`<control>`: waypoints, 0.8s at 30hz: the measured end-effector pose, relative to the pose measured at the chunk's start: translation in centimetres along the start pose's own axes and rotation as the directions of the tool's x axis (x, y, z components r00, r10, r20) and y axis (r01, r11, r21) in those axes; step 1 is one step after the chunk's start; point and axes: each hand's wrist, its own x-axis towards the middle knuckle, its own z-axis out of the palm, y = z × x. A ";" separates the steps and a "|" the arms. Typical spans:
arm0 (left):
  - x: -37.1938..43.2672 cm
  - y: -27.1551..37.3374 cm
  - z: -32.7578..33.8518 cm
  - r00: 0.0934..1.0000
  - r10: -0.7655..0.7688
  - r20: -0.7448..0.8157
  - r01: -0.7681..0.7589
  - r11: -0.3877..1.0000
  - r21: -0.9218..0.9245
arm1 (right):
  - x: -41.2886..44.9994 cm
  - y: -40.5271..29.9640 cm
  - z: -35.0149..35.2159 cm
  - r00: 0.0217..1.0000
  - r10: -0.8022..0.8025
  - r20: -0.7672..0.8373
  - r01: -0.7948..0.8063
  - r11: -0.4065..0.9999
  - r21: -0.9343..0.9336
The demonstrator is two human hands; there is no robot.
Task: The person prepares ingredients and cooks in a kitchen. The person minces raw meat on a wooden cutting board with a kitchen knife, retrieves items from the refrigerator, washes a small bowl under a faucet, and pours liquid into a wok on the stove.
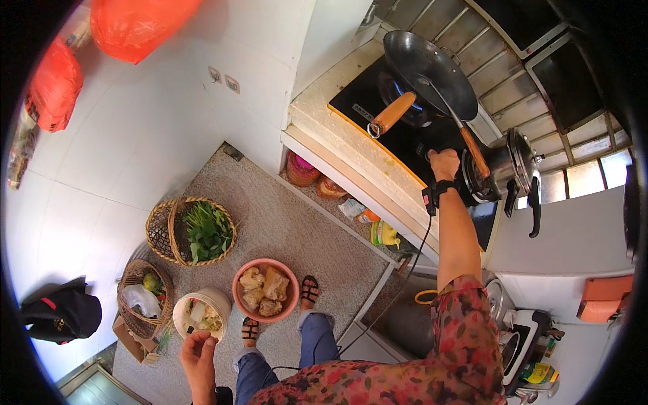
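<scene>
My right hand [444, 163] is at the front of the black gas stove [349, 96], its fingers closed around a control knob that they mostly hide. A blue flame burns under the black wok [430, 66], which sits tilted with its wooden handle [394, 112] towards the front. A metal utensil with a wooden handle [474, 152] rests in the wok. Right of my hand, a steel pressure cooker [506, 162] stands on the stove. My left hand [199, 357] hangs above the floor by a white bucket [221, 304], thumb and fingertips together; whether it holds anything small cannot be told.
On the floor are a pink basin [237, 293] of meat chunks in liquid, a wicker basket [174, 228] of leafy greens and another basket [132, 316] with vegetables and a plastic bag. Bottles and jars stand below the counter [324, 126]. A black cable runs from my right wrist.
</scene>
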 end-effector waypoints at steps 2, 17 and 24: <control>0.2 0.2 0.3 1.000 0.000 0.003 0.000 1.000 -0.021 | -0.3 -0.7 -0.4 0.999 0.051 -0.012 -0.051 0.998 0.021; 0.7 0.7 1.5 0.999 0.032 -0.008 -0.031 0.999 0.013 | -1.0 -2.0 -1.3 0.990 0.139 0.014 -0.139 0.990 0.022; 0.4 1.2 0.8 0.996 0.085 0.036 -0.085 0.996 0.007 | -2.0 -1.1 -0.4 0.976 0.206 -0.065 -0.202 0.977 0.073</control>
